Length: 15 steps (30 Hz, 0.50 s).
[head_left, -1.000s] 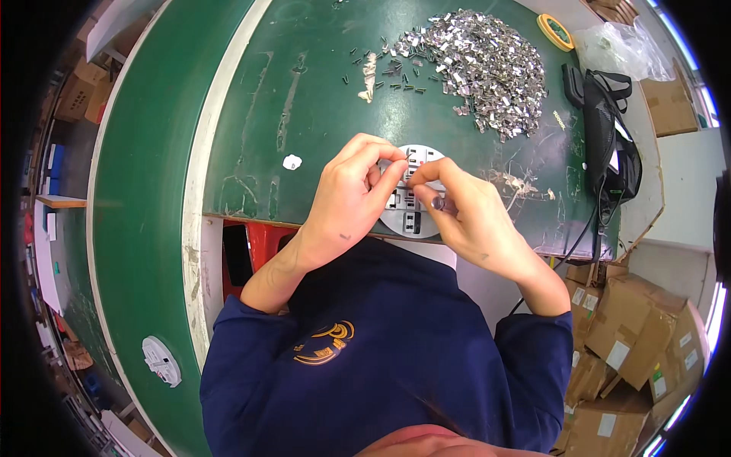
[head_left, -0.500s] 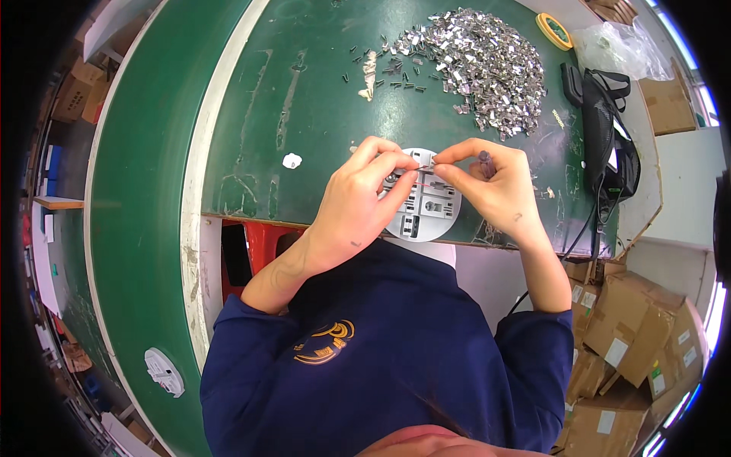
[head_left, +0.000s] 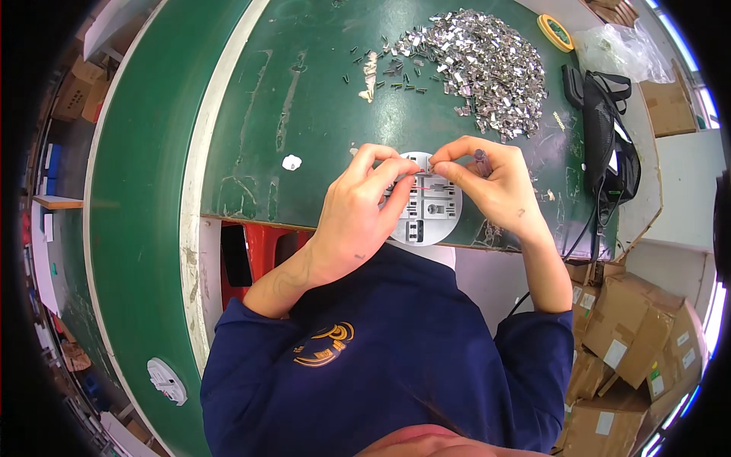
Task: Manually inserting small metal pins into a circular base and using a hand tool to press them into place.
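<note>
Fingertips of my left hand (head_left: 365, 206) and right hand (head_left: 487, 183) pinch a small metal clip (head_left: 421, 181) over the round white plate (head_left: 426, 217), steadying it for seating; the clip pile (head_left: 487, 65) lies beyond the plate on the green surface (head_left: 304, 99).

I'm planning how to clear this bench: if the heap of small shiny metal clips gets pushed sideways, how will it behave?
The heap of small shiny metal clips would probably spread rather than slide whole, since the pieces lie loose. Strays likely scatter like the small dark pins on the green table top. Each clip looks light.
</note>
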### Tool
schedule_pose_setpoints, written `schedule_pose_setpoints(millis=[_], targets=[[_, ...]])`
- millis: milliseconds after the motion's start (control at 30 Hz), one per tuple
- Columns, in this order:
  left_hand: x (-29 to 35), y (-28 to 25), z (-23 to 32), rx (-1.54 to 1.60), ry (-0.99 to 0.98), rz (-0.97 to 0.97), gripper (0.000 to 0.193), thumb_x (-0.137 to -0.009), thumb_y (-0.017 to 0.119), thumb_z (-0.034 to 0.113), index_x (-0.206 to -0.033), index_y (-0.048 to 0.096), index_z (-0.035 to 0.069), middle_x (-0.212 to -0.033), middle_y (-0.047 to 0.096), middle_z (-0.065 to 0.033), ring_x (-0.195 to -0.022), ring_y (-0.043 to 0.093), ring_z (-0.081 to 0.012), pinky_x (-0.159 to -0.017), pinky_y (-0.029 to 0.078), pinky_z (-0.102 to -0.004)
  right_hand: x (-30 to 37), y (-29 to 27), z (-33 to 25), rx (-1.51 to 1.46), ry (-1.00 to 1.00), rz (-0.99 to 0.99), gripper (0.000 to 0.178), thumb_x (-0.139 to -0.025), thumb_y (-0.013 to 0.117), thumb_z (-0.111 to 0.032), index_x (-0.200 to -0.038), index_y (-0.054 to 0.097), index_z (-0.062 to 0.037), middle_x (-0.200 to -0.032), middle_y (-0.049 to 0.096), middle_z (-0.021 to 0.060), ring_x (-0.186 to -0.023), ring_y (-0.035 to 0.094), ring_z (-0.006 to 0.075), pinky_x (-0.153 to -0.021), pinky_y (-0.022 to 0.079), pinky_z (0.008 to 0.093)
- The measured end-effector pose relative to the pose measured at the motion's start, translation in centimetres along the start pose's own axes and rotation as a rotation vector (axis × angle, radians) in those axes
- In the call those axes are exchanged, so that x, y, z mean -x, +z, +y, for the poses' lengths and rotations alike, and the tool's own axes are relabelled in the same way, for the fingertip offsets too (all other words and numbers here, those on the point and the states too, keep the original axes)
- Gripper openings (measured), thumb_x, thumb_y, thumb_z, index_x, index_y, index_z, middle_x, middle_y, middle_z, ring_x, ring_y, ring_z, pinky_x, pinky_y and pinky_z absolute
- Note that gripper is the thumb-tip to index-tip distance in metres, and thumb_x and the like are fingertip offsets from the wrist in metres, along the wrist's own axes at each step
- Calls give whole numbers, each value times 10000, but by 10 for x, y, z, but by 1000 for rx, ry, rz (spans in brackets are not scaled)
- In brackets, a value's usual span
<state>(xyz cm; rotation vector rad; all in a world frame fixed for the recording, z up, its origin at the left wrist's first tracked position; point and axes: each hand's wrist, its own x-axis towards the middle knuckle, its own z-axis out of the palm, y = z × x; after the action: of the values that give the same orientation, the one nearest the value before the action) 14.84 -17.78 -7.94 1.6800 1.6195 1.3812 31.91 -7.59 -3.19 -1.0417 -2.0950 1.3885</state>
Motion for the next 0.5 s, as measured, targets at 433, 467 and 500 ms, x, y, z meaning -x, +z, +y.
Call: schedule_pose_setpoints(millis=[433,467,500], targets=[[0,-2,-2,14,34,-24,180,-882,654,-33,-1049,680,31,-1027,584,-64,-641,550,-88,-545,457,-237,-3,-2,-4,81,1,-60,126,-871,693,-92,-951,717,2,-739,683,47,-629,528,56,-572,457,258],[0,-2,-3,15,35,-23,180,-882,654,-33,-1049,680,31,-1027,584,-64,-641,550,-88,-545,457,-237,-3,-2,-5,82,1,-60,126,-871,693,-92,-951,717,2,-739,683,47,-629,528,56,-572,457,258],[0,-3,-3,36,26,-24,171,-882,653,-35,-1041,676,25,-1025,580,-62,-639,545,-83,-543,451,-234,-3,-1,-7,98,6,-55,123,-871,695,-92,-948,713,2,-739,681,55,-627,533,65,-573,459,262]])
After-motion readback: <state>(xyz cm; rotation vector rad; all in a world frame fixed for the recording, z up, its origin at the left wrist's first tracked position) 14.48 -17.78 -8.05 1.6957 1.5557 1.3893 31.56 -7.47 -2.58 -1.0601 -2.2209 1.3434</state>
